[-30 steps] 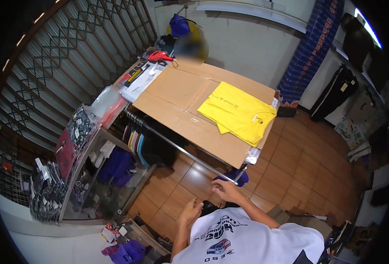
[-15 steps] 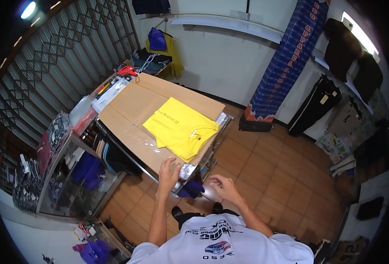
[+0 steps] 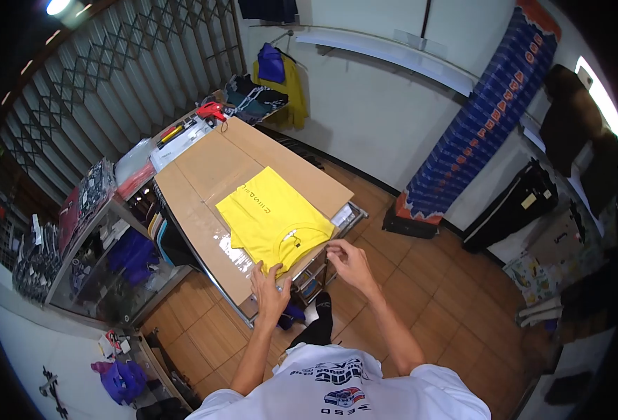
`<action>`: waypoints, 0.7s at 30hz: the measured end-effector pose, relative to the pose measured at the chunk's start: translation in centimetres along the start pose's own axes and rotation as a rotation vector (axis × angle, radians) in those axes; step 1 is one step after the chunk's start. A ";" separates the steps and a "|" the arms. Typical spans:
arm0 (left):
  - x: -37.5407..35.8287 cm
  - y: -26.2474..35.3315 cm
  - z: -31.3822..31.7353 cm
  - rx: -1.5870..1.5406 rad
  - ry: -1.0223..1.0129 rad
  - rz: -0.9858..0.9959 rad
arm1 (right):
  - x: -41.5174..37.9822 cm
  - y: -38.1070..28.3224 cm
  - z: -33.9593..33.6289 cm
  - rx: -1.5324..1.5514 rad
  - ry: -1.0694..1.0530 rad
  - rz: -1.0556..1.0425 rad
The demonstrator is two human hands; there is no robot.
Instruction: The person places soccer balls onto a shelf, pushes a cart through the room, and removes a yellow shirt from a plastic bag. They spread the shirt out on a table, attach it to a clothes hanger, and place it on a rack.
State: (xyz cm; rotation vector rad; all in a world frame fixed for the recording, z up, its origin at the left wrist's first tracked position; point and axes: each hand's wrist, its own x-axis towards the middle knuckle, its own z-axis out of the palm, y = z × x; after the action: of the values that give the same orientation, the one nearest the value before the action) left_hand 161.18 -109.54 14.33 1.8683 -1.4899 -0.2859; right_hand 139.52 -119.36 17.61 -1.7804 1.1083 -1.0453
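A folded yellow T-shirt (image 3: 270, 217) lies on the cardboard-covered table, its neckline toward me and dark lettering on its far left part. My left hand (image 3: 271, 297) is at the shirt's near edge, fingers spread, with the fingertips touching the cloth and the thumb apart. At the shirt's right near corner, my right hand (image 3: 351, 266) has thumb and fingers pinched together on the cloth edge. A small dark label shows inside the collar.
Brown cardboard (image 3: 218, 157) covers the metal-framed table. Tools and a red-handled item (image 3: 211, 110) lie at its far left end. A glass cabinet (image 3: 106, 259) stands left, and a tall blue wrapped roll (image 3: 473, 133) leans against the wall on the right.
I have stepped closer to the table. Both hands have moved forward from short of the table to the shirt's near edge, and the right fingers have closed at its corner.
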 end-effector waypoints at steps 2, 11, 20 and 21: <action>0.5 1.0 0.7 0.012 0.054 0.005 | 3.7 -0.1 0.6 -0.022 -0.046 0.036; 3.3 3.3 3.9 0.077 0.053 -0.200 | 19.4 3.3 7.8 -0.213 -0.279 -0.256; 4.0 4.2 4.1 0.159 0.082 -0.392 | 25.7 4.5 14.1 -0.440 -0.462 -0.349; 4.0 4.4 3.8 0.167 0.095 -0.418 | 25.9 4.8 14.7 -0.481 -0.493 -0.388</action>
State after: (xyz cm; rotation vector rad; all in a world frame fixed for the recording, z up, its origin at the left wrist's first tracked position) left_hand 156.86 -115.02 15.44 2.2897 -1.0767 -0.2675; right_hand 158.93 -142.22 14.14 -2.5369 0.7544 -0.5045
